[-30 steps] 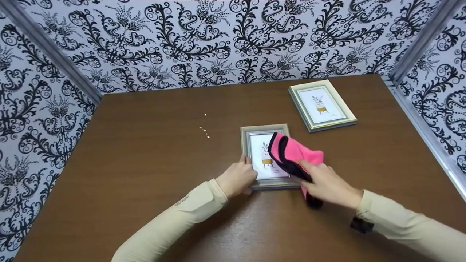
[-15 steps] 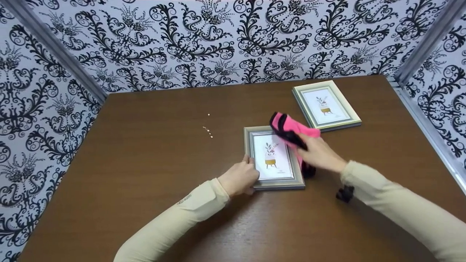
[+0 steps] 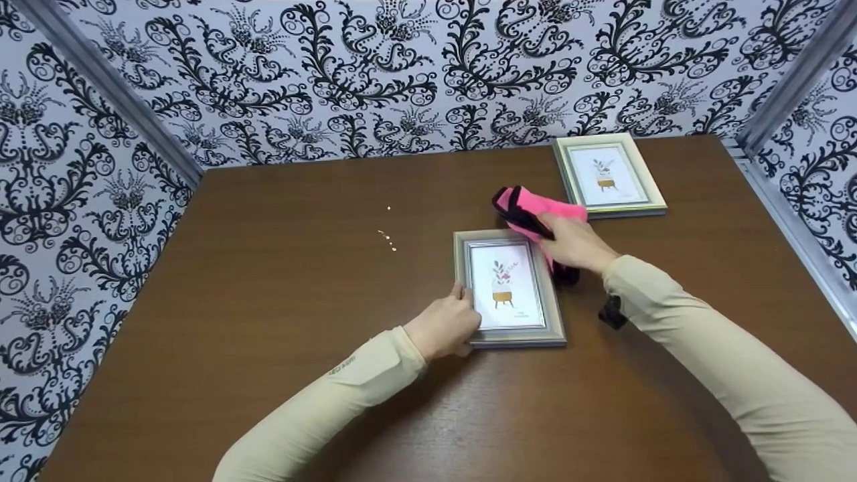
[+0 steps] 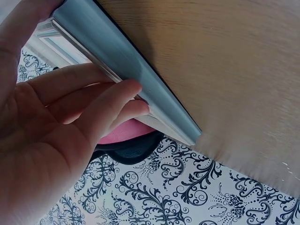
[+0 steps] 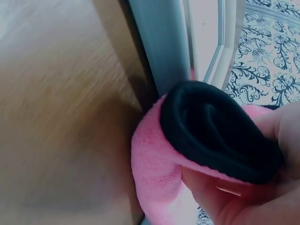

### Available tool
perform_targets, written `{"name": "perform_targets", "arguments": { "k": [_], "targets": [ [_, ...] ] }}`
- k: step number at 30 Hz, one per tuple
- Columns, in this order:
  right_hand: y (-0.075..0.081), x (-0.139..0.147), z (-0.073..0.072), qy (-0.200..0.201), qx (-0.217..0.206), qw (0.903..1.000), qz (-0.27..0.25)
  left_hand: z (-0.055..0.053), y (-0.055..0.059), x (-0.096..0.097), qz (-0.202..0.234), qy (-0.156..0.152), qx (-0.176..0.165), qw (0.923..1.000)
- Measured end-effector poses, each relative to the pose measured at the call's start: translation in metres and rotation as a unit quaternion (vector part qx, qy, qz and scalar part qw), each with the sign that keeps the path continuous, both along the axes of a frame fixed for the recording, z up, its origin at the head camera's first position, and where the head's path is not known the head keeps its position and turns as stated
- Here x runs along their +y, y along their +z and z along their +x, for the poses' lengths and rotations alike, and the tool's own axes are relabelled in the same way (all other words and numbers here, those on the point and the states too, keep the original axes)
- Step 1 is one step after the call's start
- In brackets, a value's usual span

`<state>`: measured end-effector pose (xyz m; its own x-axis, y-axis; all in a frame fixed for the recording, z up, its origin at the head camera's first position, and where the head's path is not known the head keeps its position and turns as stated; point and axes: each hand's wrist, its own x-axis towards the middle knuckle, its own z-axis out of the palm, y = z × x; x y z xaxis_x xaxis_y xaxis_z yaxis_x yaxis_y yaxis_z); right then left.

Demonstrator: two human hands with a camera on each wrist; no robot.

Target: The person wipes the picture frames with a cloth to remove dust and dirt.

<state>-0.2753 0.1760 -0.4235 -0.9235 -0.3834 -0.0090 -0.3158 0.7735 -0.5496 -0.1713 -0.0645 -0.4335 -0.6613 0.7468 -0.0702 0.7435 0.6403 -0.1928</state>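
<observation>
A picture frame (image 3: pixel 554 304) with a potted-plant print lies face up on the brown table. My left hand (image 3: pixel 443 327) grips its lower left corner; in the left wrist view the fingers of that hand (image 4: pixel 51 126) lie along the silvery side (image 4: pixel 117 56). My right hand (image 3: pixel 577 242) grips a folded pink cloth (image 3: pixel 549 206) with black edging at the far right corner. Seen from the right wrist, the bunched cloth (image 5: pixel 150 164) meets the frame's side (image 5: pixel 161 51). Behind that hand lies a second, similar picture frame (image 3: pixel 606 175), the cloth overlapping its near left corner.
Small white specks (image 3: pixel 388 239) lie on the tabletop (image 3: pixel 294 268) left of the frame. Black-and-white patterned walls (image 3: pixel 375 80) with metal posts (image 3: pixel 793 84) close off the back and both sides.
My right hand has moved the cloth away from me, from the picture to beyond the frame's far right corner. The second frame has shifted back and turned slightly. My left hand keeps its hold.
</observation>
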Motion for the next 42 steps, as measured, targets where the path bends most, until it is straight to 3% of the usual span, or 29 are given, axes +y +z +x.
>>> {"name": "perform_targets", "arguments": {
  "k": [7, 14, 20, 24, 27, 32, 37, 42],
  "targets": [
    [0.002, 0.009, 0.01, 0.094, 0.05, 0.9889, 0.103, 0.001, 0.003, 0.005, -0.008, 0.006, -0.004, 0.9999],
    [0.014, 0.025, 0.048, 0.189, 0.054, 0.9681, 0.156, 0.002, 0.002, 0.006, -0.011, 0.0, 0.019, 0.9997],
    [0.024, 0.036, 0.088, 0.274, 0.045, 0.949, 0.149, 0.003, 0.001, 0.005, -0.016, -0.017, 0.054, 0.9983],
    [0.025, 0.043, 0.101, 0.333, 0.052, 0.9337, 0.122, 0.003, 0.001, 0.004, -0.021, -0.024, 0.058, 0.9978],
    [0.023, 0.048, 0.1, 0.345, 0.054, 0.9307, 0.107, 0.002, 0.001, 0.004, -0.016, -0.02, 0.048, 0.9985],
    [0.013, 0.05, 0.086, 0.326, 0.097, 0.9331, 0.118, -0.002, 0.001, -0.002, -0.008, -0.031, 0.031, 0.999],
    [0.005, 0.045, 0.063, 0.269, 0.151, 0.9378, 0.159, -0.007, 0.0, -0.011, 0.032, -0.056, -0.008, 0.9979],
    [-0.002, 0.033, 0.036, 0.207, 0.159, 0.9432, 0.206, -0.01, 0.002, -0.016, 0.042, -0.052, -0.066, 0.9956]
  ]
}}
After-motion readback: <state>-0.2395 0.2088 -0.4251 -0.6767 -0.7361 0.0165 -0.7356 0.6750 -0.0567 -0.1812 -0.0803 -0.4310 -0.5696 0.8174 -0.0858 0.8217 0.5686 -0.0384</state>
